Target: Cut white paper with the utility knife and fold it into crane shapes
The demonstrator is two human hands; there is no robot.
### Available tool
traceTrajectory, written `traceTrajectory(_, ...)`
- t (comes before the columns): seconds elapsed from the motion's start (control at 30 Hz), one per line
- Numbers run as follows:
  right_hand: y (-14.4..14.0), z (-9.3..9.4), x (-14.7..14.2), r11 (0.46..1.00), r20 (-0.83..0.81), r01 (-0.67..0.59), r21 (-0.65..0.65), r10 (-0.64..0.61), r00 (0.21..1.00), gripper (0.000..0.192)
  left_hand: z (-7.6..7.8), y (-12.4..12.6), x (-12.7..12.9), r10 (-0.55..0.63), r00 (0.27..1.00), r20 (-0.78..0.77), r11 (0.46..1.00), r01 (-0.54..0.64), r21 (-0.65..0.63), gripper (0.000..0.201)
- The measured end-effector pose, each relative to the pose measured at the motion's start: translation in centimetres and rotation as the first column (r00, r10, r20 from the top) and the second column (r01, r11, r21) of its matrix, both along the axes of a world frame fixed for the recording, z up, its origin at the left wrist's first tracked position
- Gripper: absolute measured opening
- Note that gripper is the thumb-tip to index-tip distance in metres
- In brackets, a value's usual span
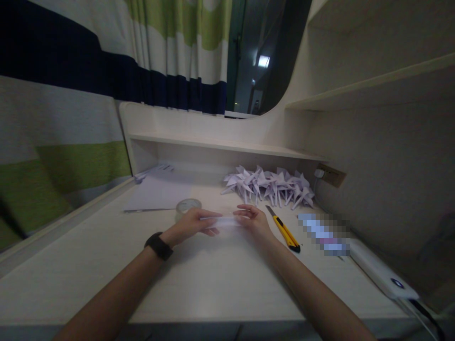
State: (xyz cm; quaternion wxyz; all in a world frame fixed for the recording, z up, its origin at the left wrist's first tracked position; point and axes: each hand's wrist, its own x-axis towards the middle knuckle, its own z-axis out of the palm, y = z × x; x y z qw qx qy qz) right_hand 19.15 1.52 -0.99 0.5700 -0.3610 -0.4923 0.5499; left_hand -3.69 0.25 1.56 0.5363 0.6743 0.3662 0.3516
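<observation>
While your left hand (pixel 194 221) and right hand (pixel 256 220) pinch the white paper strip (pixel 226 221) left of the utility knife (pixel 284 231), uneven pulling could crease it, and a careless rightward sweep could catch the extended blade (pixel 270 211).

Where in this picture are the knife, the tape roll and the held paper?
Knife (pixel 285 232), head view: yellow handle.
Tape roll (pixel 181 212), head view: outer side.
Held paper (pixel 227 221), head view: its bare middle.
</observation>
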Motion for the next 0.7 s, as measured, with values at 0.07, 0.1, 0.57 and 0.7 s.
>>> traceTrajectory(0.07,-0.01,-0.02,0.02,1.000,0.009,-0.001,0.001,0.001,1.000,0.050,-0.12,0.10,0.00,0.003,1.000,-0.005,1.000,-0.003,0.002,0.053)
traceTrajectory(0.1,-0.01,-0.04,0.02,1.000,0.016,0.002,0.001,-0.002,1.000,0.049,-0.17,0.13,0.00,0.005,1.000,-0.006,1.000,-0.005,0.009,0.054)
traceTrajectory(0.57,0.18,-0.15,0.19,1.000,-0.018,0.007,0.006,-0.007,1.000,0.046,-0.37,0.32,-0.62,-0.145,0.985,0.088,0.988,0.149,-0.034,0.048)
traceTrajectory(0.7,0.31,-0.18,0.40,1.000,-0.042,-0.010,-0.022,0.009,0.999,0.046,-0.31,0.21,-0.67,-0.132,0.988,0.084,0.990,0.135,-0.030,0.048)
